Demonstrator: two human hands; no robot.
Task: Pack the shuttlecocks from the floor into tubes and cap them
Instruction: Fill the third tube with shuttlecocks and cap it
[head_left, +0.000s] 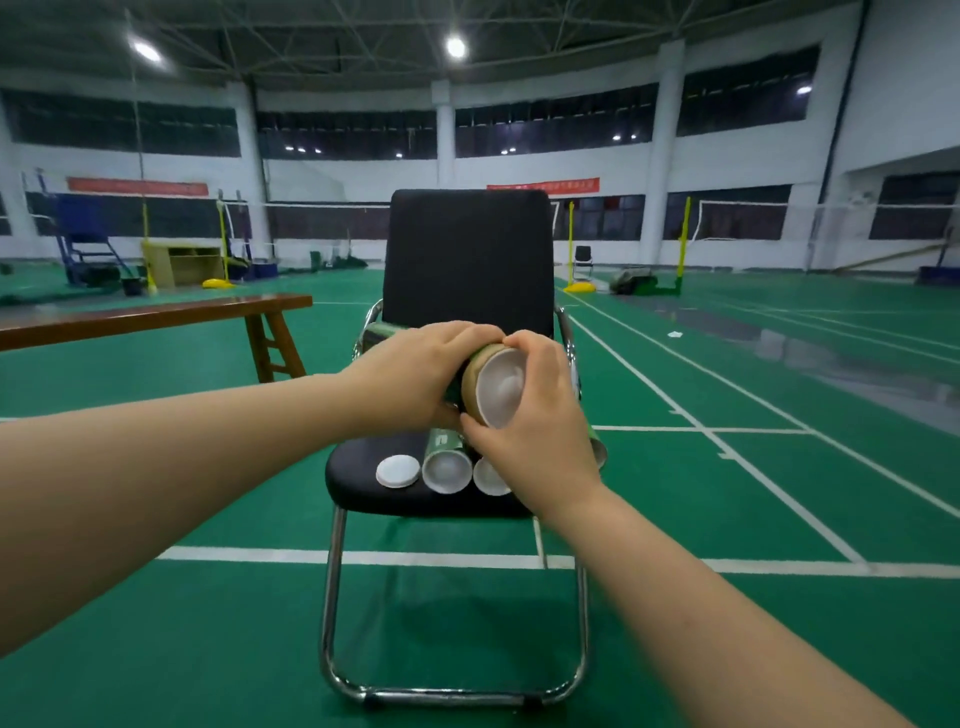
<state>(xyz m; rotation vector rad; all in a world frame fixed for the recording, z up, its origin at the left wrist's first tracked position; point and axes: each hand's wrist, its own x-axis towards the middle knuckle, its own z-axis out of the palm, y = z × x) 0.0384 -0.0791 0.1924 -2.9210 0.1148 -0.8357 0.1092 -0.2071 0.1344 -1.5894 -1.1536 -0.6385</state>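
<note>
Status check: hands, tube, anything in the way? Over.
Left hand grips held tube; right hand pinches white cap on its end. Loose cap, other tubes lying on chair seat. No obstruction seen.

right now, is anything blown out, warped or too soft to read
Head view: the ceiling lamps blow out to white; the wide lens fans the pillars outward; the red banners are too soft to read; the tube in the left hand and the white cap the right hand grips are sharp, evenly lit.
</note>
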